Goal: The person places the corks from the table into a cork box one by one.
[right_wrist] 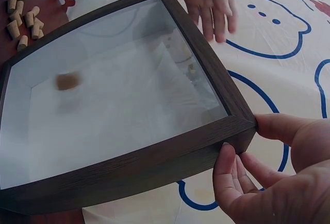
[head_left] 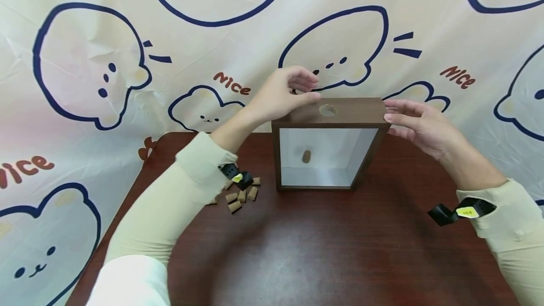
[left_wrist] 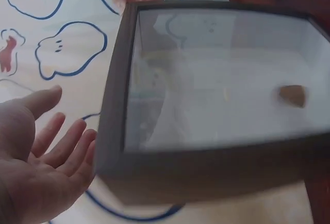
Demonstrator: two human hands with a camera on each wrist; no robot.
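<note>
A dark brown wooden shadow box (head_left: 369,157) with a clear front stands upright on the table, a round hole (head_left: 327,110) in its top. Inside it a single cork (head_left: 306,156) appears in mid-air, blurred in the right wrist view. My left hand (head_left: 284,91) is over the top's left end, beside the hole; the left wrist view shows its fingers loosely extended with nothing in them. My right hand (right_wrist: 289,167) pinches the box's upper right corner between thumb and fingers.
Several loose corks (head_left: 242,196) lie on the dark red-brown table (head_left: 323,249), left of the box and partly hidden by the left sleeve. Behind the table hangs a pale cloth (head_left: 212,51) printed with blue-outlined cartoon bears.
</note>
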